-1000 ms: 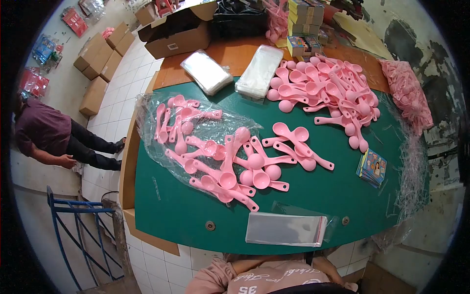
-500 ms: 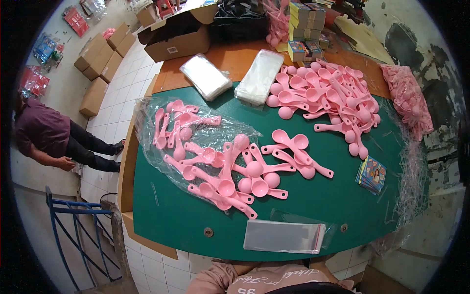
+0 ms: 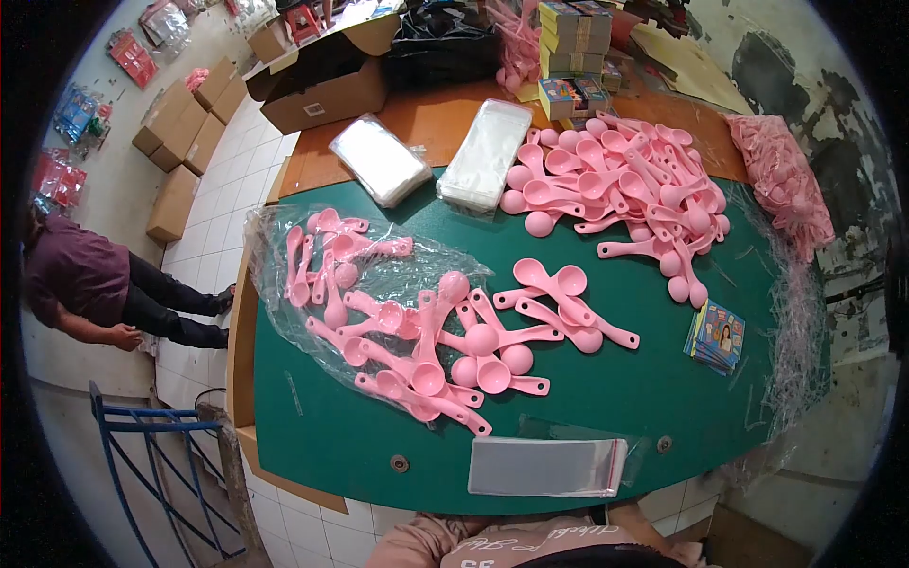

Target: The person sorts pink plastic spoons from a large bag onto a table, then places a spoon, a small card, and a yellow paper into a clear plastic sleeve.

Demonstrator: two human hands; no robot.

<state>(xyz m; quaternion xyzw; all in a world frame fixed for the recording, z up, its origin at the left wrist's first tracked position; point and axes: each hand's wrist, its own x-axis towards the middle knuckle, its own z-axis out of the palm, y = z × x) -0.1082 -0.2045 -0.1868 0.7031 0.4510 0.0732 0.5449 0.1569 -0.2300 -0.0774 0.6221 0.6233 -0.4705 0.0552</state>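
Pink scoops on table (fingers hidden)

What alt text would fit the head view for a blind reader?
Pink scoops lie heaped and scattered on a green table, some on clear plastic. Clear bags lie near its front edge; a person stands at left.

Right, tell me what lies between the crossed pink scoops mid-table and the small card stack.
Bare green tabletop separates the pink scoops from the card stack in the head view.
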